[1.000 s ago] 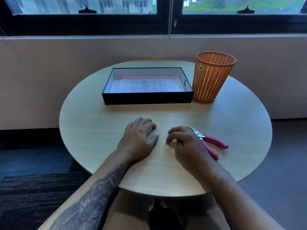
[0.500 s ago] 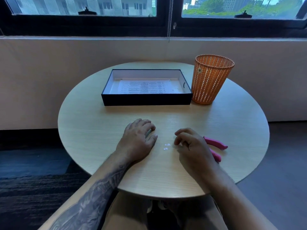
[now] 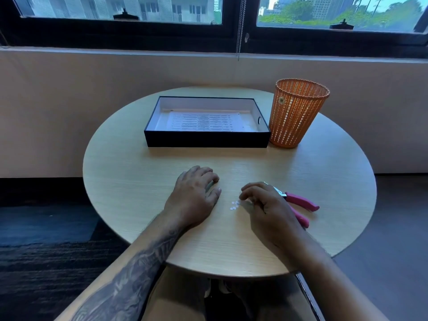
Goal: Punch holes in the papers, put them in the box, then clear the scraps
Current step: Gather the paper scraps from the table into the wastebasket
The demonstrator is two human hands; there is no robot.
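Where dark windows (image 3: 208,19) overlook it, scraps (image 3: 234,204) dot the round table (image 3: 129,172).

Bare arms; the left forearm (image 3: 129,269) carries a dark tattoo.

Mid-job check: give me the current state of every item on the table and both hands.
box: open, no lid
papers: flat inside box
basket: upright, touching box
hole punch: lying on table, partly under right hand
scraps: loose on table
left hand: flat, empty
right hand: curled by scraps
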